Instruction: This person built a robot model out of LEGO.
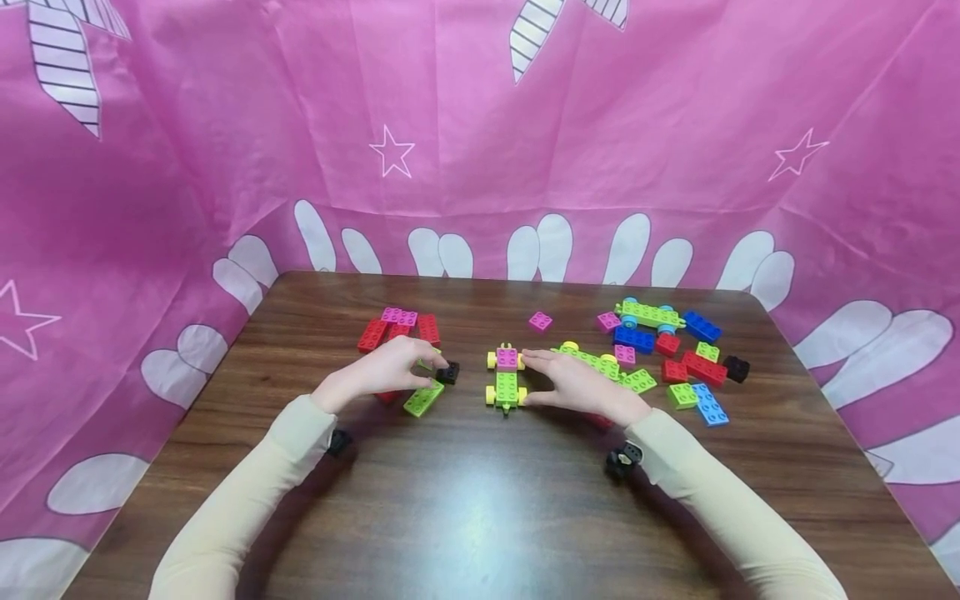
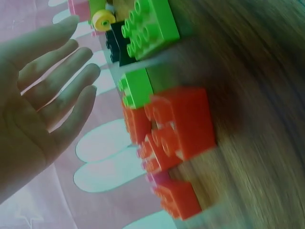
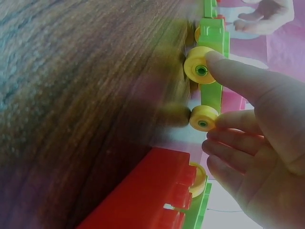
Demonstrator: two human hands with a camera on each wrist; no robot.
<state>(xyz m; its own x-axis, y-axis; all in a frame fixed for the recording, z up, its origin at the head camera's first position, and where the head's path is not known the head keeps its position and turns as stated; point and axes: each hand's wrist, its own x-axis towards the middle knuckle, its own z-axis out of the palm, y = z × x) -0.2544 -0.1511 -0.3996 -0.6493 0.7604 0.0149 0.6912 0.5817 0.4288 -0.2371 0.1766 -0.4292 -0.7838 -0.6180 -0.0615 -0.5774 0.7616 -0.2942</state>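
Note:
A green toy car base [image 1: 507,390] with yellow wheels stands on the table, a pink brick [image 1: 507,358] on its far end. My right hand [image 1: 573,382] is at the car's right side, thumb against one yellow wheel [image 3: 200,65] and fingertips at the other wheel [image 3: 204,118]; the fingers are fairly straight. My left hand [image 1: 382,367] hovers over the left group of bricks, fingers spread and palm bare in the left wrist view. Nearest its fingertips are a black brick [image 1: 448,372] and a long green brick [image 1: 424,398]. Red bricks [image 2: 183,121] lie partly beneath that hand.
Pink [image 1: 399,316] and red bricks lie behind the left hand. A lone pink brick [image 1: 541,321] is beyond the car. To the right lie a second yellow-wheeled green base [image 1: 592,360], a blue-wheeled base [image 1: 649,314], and several blue, red and green bricks.

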